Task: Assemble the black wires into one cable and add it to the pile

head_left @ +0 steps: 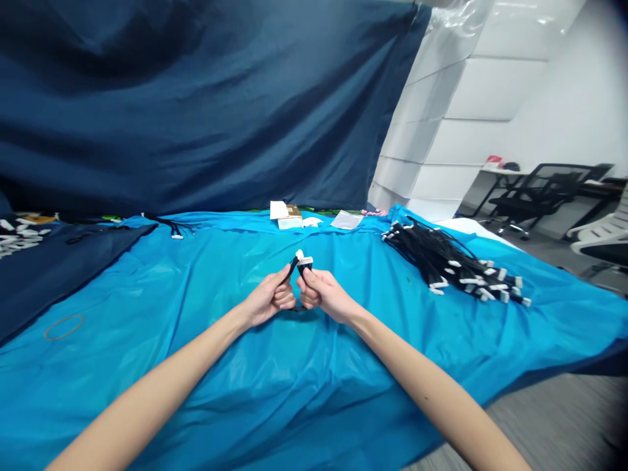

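Near the middle of the view, my left hand [271, 298] is closed round a black cable [293, 267] whose white connector points up. Close beside it on the right, my right hand [324, 292] pinches black wires just below another white connector [305, 261]. The two connectors are side by side, and whether they touch is unclear. A short stretch of black cable shows below, between both hands. Both hands are above the blue cloth [220, 366].
A large pile of black cables [441, 252] with white connectors lies at the right. Behind my hands are a small open box [289, 221] and a white packet [346, 220]. A few black cables [175, 227] lie at the back left, a rubber band [64, 327] nearer left.
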`<state>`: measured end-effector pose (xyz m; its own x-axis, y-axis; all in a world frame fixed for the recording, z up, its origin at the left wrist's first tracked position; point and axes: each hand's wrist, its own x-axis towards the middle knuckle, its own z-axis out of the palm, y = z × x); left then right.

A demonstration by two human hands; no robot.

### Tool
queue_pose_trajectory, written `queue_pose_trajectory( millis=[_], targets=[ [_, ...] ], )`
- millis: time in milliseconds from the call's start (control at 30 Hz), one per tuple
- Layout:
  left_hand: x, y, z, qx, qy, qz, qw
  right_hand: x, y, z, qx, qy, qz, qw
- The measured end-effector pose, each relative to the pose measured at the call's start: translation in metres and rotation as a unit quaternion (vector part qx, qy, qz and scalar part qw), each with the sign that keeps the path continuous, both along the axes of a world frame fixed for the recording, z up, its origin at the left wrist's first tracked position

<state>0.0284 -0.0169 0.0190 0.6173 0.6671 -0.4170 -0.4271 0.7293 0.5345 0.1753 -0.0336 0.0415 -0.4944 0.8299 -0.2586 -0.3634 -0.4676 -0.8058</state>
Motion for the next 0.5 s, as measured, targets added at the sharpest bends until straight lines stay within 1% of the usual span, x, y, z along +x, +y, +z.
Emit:
queue_pose_trajectory(
  millis=[233,333,433,500],
  targets=[
    [-0.0011,-0.0015,-0.0013,0.023,0.011,-0.018,0.999,-0.0011,-0.0006,-0.0019,0.023,-0.028,0.007,0.999],
    [-0.0012,-0.0019,-0.0029,0.032,0.014,-0.014,0.999,-0.0011,-0.0008,-0.004,0.032,-0.04,0.005,0.999],
    [-0.0025,0.0004,-0.0045,0.023,0.015,-0.007,1.0,-0.0011,0.0007,-0.0061,0.018,-0.045,-0.017,0.999],
    [-0.0047,0.0039,-0.0045,0.017,-0.001,0.02,1.0,-0.0007,0.0027,-0.007,0.008,-0.041,-0.057,0.997]
  ],
)
